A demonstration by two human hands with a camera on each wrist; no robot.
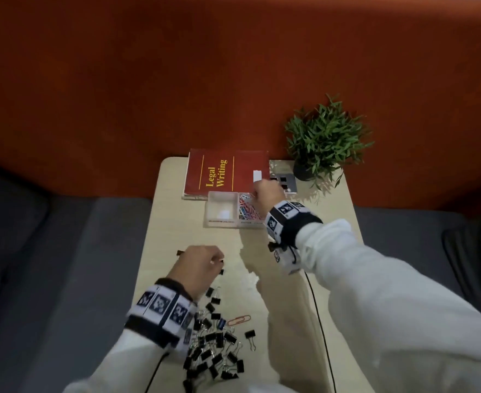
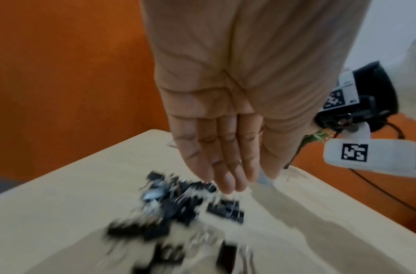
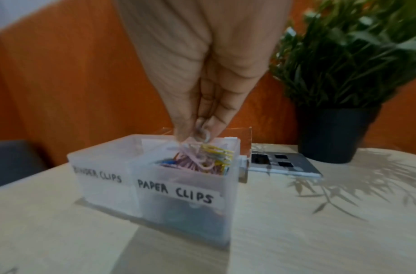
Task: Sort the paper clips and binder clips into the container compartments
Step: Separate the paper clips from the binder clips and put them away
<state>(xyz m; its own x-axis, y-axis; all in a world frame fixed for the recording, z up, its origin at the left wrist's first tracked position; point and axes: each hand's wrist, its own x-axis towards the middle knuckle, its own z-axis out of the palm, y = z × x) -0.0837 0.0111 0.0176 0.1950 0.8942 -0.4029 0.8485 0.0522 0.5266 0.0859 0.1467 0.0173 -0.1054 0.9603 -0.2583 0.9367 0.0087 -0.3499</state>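
**Dropping paper clips into the labelled compartment**

Reaching forward with my right hand point(image 3: 202, 103), I hold its fingertips bunched together over the right compartment of a clear plastic container point(image 3: 155, 185), pinching a small cluster of coloured paper clips point(image 3: 211, 155) just above the pile already inside. That compartment carries a handwritten label reading "PAPER CLIPS". The compartment on the left is labelled "BINDER CLIPS", and from my head view it looks nearly bare, with only something pale at its bottom.

My left hand point(image 2: 225, 129) hangs over the near part of the desk point(image 1: 284, 302), fingers straight, side by side and pointing down, their tips just above a loose heap of black binder clips point(image 1: 213, 347). It grips nothing that I can see. The heap lies well apart from the container, near the front edge of the desk. One red paper clip point(image 1: 238, 320) lies at the heap's right side.

Behind the container lies a red book point(image 1: 225, 173) titled "Legal Writing". To its right sits a grey socket plate point(image 3: 284, 163), and beyond that a green plant in a dark pot point(image 3: 336, 129). An orange wall point(image 1: 120, 95) rises behind the desk.
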